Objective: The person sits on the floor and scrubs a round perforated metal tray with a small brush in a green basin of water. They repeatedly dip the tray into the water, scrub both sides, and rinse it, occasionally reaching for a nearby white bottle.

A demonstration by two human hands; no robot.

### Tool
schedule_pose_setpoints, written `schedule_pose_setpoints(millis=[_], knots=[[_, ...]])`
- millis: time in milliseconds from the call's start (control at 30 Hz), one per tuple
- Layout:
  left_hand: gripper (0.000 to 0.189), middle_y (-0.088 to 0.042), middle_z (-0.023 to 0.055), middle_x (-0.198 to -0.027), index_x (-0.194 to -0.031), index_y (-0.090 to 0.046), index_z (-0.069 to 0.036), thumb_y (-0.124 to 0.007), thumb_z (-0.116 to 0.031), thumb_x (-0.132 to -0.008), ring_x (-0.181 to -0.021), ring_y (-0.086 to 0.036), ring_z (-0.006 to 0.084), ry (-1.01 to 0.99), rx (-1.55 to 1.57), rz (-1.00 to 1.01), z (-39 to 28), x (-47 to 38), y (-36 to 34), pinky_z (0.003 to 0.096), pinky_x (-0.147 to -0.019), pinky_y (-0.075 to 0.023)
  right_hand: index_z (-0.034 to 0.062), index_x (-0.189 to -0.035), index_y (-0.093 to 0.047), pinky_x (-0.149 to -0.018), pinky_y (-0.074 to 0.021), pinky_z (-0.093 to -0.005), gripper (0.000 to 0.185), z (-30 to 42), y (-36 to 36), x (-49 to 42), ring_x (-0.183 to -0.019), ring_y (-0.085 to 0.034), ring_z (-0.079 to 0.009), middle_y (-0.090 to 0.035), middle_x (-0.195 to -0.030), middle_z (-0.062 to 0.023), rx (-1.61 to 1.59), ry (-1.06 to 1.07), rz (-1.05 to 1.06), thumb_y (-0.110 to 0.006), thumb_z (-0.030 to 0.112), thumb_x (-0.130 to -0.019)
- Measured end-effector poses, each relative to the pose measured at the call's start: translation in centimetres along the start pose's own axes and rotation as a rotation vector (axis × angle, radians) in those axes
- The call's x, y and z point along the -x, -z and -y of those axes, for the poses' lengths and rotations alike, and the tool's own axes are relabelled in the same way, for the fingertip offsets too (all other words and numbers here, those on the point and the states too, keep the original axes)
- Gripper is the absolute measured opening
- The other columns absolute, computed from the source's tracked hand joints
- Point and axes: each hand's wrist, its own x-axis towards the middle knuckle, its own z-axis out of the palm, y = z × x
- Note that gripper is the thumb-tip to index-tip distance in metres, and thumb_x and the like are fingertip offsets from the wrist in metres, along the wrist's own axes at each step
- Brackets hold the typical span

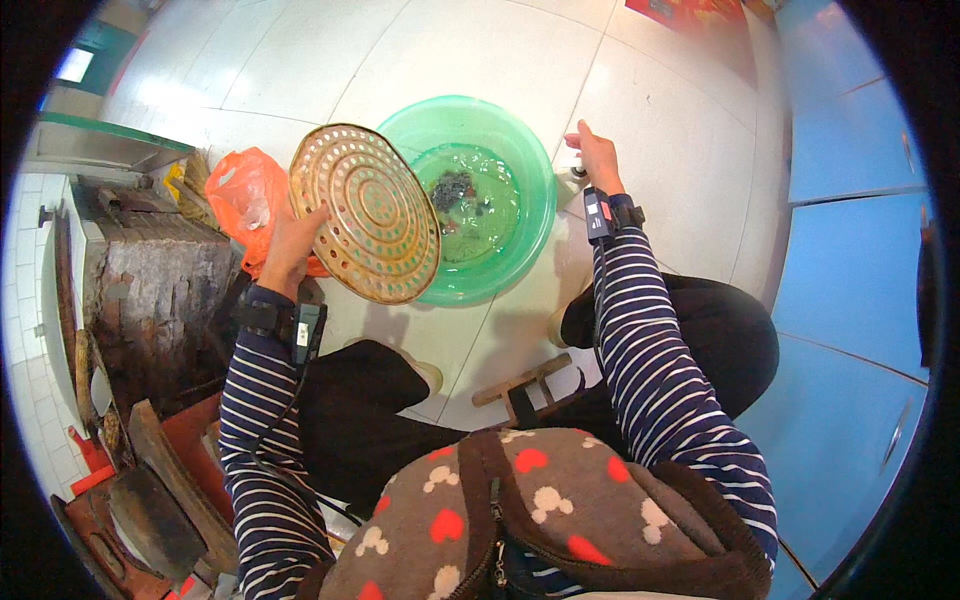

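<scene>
My left hand [289, 244] grips the lower left rim of a round perforated metal steamer rack [375, 206], thumb on its upper face. The rack is tilted, browned and stained, and overlaps the left side of a green plastic basin [536, 225]. Water [480, 232] stands in the basin, with a dark clump of material [452, 189] in it. Just beyond the basin's right rim, my right hand [598, 159] is at the top of a pale bottle [571, 184] with a white and black top. Whether its fingers grip the bottle is hidden.
An orange plastic bag [247, 195] lies left of the rack. Beside it stands a worn brick stove [157, 300]. A small wooden stool [521, 390] is between my legs. Blue cabinets [847, 277] line the right. Firewood [180, 480] lies lower left on the tiled floor [465, 52] side.
</scene>
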Motion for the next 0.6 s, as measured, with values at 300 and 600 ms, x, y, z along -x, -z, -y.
schedule_pose_setpoints(millis=[300, 600], knots=[[0.041, -0.065, 0.0095, -0.119, -0.133, -0.052, 0.002, -0.060, -0.003, -0.093, -0.103, -0.064, 0.0176, 0.036, 0.024, 0.045, 1.0, -0.8, 0.8, 0.0328, -0.088, -0.0539, -0.0010, -0.084, -0.077, -0.079, -0.0536, -0.0349, 0.060, 3.3, -1.2, 1.4, -0.080, -0.071, -0.0242, -0.076, -0.084, -0.0138, 0.078, -0.040, -0.129, -0.036, 0.040, -0.101], [0.040, -0.065, 0.0096, -0.120, -0.133, -0.052, 0.001, -0.059, -0.003, -0.094, -0.102, -0.065, 0.0177, 0.081, 0.023, 0.010, 0.9, -0.7, 0.2, 0.0327, -0.087, -0.0548, 0.0028, -0.076, -0.077, -0.083, -0.0532, -0.0444, 0.057, 5.0, -4.5, 0.8, -0.083, -0.070, -0.0357, -0.074, -0.079, -0.0162, 0.194, -0.118, -0.231, -0.037, 0.037, -0.098]])
